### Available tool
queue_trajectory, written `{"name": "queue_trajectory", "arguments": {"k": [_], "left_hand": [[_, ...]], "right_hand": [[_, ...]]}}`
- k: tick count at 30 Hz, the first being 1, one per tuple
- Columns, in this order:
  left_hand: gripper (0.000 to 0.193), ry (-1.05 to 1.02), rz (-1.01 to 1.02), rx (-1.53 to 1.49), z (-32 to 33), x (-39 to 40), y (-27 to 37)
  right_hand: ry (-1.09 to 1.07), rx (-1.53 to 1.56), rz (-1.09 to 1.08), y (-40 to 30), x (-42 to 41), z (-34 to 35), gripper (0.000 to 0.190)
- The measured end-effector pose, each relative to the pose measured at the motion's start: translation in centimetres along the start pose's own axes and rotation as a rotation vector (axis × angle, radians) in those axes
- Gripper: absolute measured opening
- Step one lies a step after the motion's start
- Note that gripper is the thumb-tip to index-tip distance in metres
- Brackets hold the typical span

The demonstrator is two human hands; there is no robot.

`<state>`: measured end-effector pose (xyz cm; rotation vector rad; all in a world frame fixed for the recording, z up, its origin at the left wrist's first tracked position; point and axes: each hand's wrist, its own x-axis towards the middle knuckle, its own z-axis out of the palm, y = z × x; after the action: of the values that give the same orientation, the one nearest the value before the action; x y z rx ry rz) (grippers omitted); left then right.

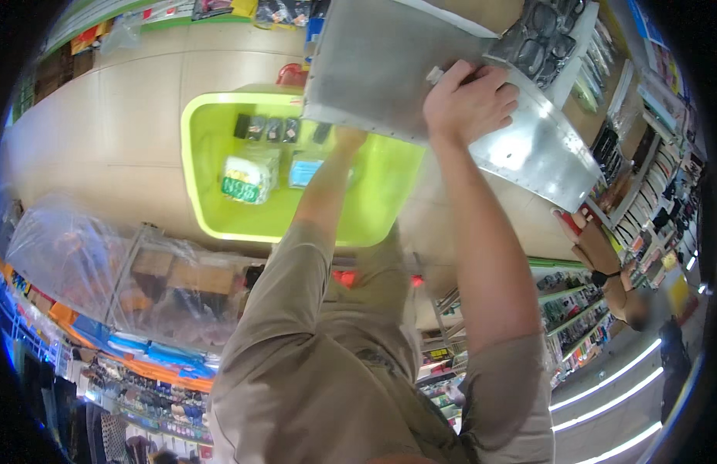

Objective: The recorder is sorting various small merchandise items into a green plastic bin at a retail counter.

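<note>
My right hand (471,103) has its fingers curled at the edge of a grey sheet-metal panel (381,69). Beside its thumb is a small whitish piece on the metal. A second shiny metal panel (526,139) slopes away to the right under that wrist. My left hand (351,138) reaches over a lime-green plastic tub (300,229) and goes under the panel's lower edge, so its fingers are hidden. Inside the tub lie several small dark packets (273,129), a stack of white-and-green packs (248,182) and a blue-and-white pack (305,173).
Packaged black goods (538,43) fill a shelf at upper right. A plastic-covered rack with cardboard boxes (199,281) stands at lower left. Another person (605,255) is in the aisle to the right. Tiled floor (126,127) surrounds the tub; a red object (291,75) sits behind it.
</note>
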<state>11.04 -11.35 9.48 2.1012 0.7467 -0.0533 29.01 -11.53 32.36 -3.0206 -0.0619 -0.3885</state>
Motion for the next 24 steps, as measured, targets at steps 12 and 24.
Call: {"name": "queue_trajectory", "arguments": {"k": [12, 24], "left_hand": [[0.033, -0.071, -0.050, -0.192, 3.8, 6.3, 6.4], [0.030, -0.237, -0.155, -0.182, -0.3, -0.6, 3.1]], "right_hand": [[-0.038, 0.026, -0.011, -0.8, -0.5, -0.3, 0.022], [-0.042, 0.065, 0.027, -1.2, 0.0, -0.6, 0.020]]}}
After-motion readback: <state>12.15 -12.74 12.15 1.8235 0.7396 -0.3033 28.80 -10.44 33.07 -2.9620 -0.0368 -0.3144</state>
